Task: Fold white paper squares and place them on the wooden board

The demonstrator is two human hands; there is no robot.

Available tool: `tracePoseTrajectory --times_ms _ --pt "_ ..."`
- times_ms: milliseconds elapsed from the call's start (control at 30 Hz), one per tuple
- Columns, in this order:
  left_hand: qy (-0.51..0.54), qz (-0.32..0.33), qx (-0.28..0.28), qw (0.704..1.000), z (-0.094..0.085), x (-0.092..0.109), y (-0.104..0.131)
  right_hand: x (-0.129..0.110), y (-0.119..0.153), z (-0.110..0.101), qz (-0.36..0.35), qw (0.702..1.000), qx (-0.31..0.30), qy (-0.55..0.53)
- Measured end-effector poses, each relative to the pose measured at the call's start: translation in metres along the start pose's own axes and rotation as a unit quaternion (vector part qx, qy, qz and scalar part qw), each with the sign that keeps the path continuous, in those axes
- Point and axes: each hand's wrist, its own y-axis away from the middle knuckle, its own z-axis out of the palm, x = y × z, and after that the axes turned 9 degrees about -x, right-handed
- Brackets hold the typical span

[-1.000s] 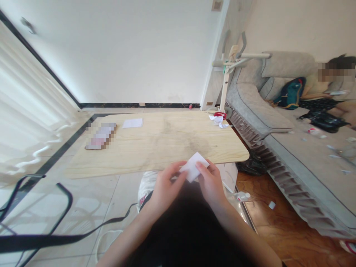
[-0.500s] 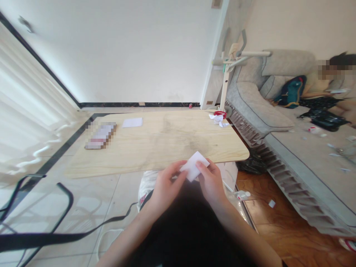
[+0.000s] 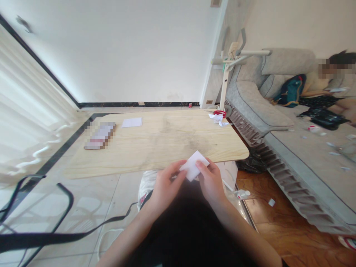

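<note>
A small white piece of paper (image 3: 194,165), which looks folded, is held up at the near edge of the wooden table (image 3: 133,152). My left hand (image 3: 171,181) pinches its left corner between thumb and fingers. On the other side my right hand (image 3: 211,180) grips the right corner, thumb pressed on the face of the paper. The fingers behind the paper are partly hidden. At the table's far right lie folded white paper shapes (image 3: 218,119) beside a red-handled object (image 3: 220,113). A flat stack of white paper (image 3: 132,122) rests at the far left.
A blurred-out flat object (image 3: 100,136) lies on the table's left. To the right stands a grey sofa (image 3: 278,115) with a seated person (image 3: 319,89) and a blue backpack (image 3: 292,91). A white bottle (image 3: 243,194) is below the table's right side.
Both hands keep the same grip on the paper. Only the view has shifted very slightly.
</note>
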Motion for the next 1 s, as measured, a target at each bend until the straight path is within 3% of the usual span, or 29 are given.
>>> tracePoseTrajectory --times_ms 633,800,1000 --pt "0.028 -0.004 0.049 0.998 0.004 0.001 0.001 0.003 -0.001 -0.003 -0.014 0.998 0.006 0.055" --pt "0.003 0.027 0.047 0.999 0.001 0.002 0.001 -0.003 0.004 -0.001 -0.039 0.988 0.000 0.152" --pt "-0.035 0.072 0.069 0.994 -0.004 0.003 0.005 -0.016 0.016 0.010 -0.073 0.952 -0.084 0.286"
